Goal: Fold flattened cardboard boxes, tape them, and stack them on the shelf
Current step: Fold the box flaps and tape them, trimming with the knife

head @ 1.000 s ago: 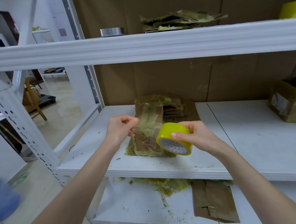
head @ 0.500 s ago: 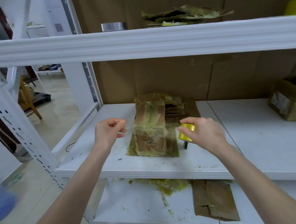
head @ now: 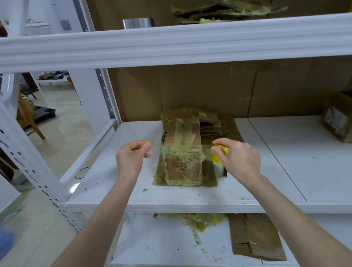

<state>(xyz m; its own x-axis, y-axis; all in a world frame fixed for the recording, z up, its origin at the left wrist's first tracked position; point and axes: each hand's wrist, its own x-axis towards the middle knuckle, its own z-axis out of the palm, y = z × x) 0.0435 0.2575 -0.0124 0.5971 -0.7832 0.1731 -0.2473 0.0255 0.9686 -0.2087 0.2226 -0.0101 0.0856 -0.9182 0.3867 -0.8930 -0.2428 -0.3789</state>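
Where the middle shelf (head: pixel 291 164) meets the left upright, a taped box (head: pixel 182 156) of brown cardboard stands on a flat sheet, its faces wrapped in wrinkled yellowish tape. Directly behind it, touching its rear, lies a low pile of flattened cardboard (head: pixel 214 127). A thin translucent tape strip (head: pixel 180 143) runs level across the box's upper face. At the strip's left end, the left hand (head: pixel 131 157) hovers just beside the box, thumb and forefinger pinched together on the strip, the other fingers curled. At the right end, the right hand (head: pixel 239 159) curls over a yellow tape roll (head: pixel 220 155), held just beside the box's right edge; the hand hides most of the roll. Farther right on the same shelf, well apart, sits an open carton (head: pixel 345 119). The lower shelf (head: pixel 155 244) carries a cardboard sheet (head: pixel 255 239) and yellow tape scraps (head: pixel 195 220). The upper shelf (head: pixel 175 45) bears torn cardboard (head: pixel 224 11) and a metal tin (head: pixel 138 23).
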